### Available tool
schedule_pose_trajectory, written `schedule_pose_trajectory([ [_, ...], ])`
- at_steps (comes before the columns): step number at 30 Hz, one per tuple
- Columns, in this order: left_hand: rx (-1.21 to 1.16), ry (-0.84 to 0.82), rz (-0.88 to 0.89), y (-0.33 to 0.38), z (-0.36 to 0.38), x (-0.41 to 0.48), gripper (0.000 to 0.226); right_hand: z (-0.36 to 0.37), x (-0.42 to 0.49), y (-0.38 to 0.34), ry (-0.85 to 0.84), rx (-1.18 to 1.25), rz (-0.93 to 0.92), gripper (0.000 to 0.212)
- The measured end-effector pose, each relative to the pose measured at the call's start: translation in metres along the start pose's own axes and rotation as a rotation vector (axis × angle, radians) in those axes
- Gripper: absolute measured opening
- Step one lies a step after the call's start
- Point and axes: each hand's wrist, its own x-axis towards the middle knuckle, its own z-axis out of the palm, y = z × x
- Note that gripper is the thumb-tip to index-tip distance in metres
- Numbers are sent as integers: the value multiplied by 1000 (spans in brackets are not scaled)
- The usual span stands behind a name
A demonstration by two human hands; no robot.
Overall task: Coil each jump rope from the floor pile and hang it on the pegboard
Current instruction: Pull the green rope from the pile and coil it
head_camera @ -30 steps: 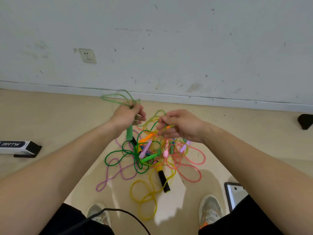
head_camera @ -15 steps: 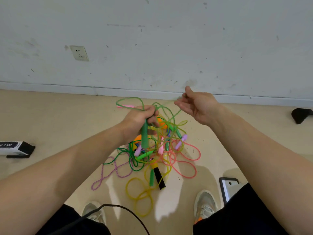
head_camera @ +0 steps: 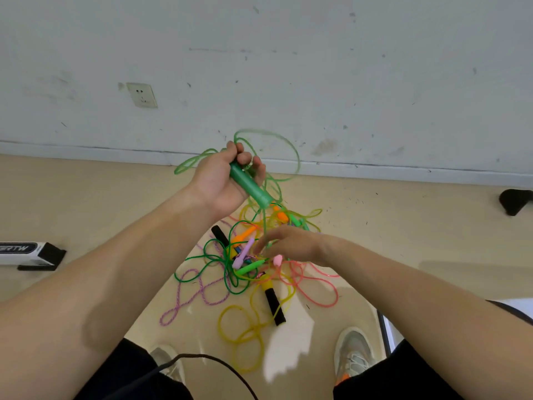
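1. The left hand [head_camera: 220, 180] is raised above the heap, palm turned toward the camera. Its grip is clamped on the green cylindrical plastic handle [head_camera: 251, 184]. Half a second earlier that handle stood upright in the fist; it now slants, with its free end pointing down and right toward the heap.
2. The translucent green jump rope [head_camera: 268, 130] leaves the top of the left hand. It forms loose, motion-blurred loops that now stand higher, against the scuffed white wall [head_camera: 317, 82]. Further strands trail from the hand down to the heap.
3. The right hand [head_camera: 291, 243] has dropped from its raised position beside the left hand. It is now at the tangled pile of coloured jump ropes [head_camera: 248, 265], back of the hand up, fingers pointing left into the tangle.
4. The right fingers [head_camera: 264, 248] are blurred. It cannot be told whether that grip is apart or closed on a strand.
5. The pile lies on the beige floor [head_camera: 86, 203] between the person's shoes and the wall, as before. The black foam handle [head_camera: 275, 306] sits at its near edge, lying over yellow cord.
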Motion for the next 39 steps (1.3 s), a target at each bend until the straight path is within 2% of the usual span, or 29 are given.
schedule_pose_trajectory([
  [2, 26, 15, 37, 8, -6, 4, 35, 1, 3, 5, 30, -69, 27, 21],
  [4, 190, 71, 63, 15, -17, 10, 34, -4, 4, 7, 15, -20, 110, 23],
  [6, 522, 175, 45, 19, -33, 17, 27, -14, 0, 5, 10, 74, 157, 22],
  [9, 1086, 264, -81, 16, -58, 17, 14, -32, -5, 0, 103, 216, 150, 21],
  [12, 1556, 220, -207, 8, -69, 13, 17, -44, -8, -6, 180, 344, 152, 20],
  [14, 2003, 165, -238, 3, -71, 12, 29, -49, -10, -10, 219, 427, 146, 22],
  [16, 2265, 116, -229, 0, -70, 11, 36, -52, -12, -13, 251, 464, 127, 23],
  [18, 2203, 79, -273, -3, -72, 13, 31, -53, -14, -16, 269, 482, 96, 22],
  [21, 1761, -5, -367, -9, -64, 13, 28, -52, -16, -19, 281, 546, 63, 18],
  [25, 1305, -12, -310, -23, -44, 10, 28, -46, -18, -25, 296, 659, 68, 17],
  [28, 1032, -24, -332, -32, -36, 9, 36, -44, -20, -32, 282, 770, 67, 14],
  [31, 930, -57, -320, -39, -30, 5, 38, -41, -20, -38, 275, 906, 58, 2],
  [34, 867, -87, -330, -43, -24, 3, 39, -41, -19, -42, 326, 1017, 38, 4],
  [39, 842, -190, -366, -52, -20, 0, 48, -41, -14, -38, 513, 832, 37, 10],
])
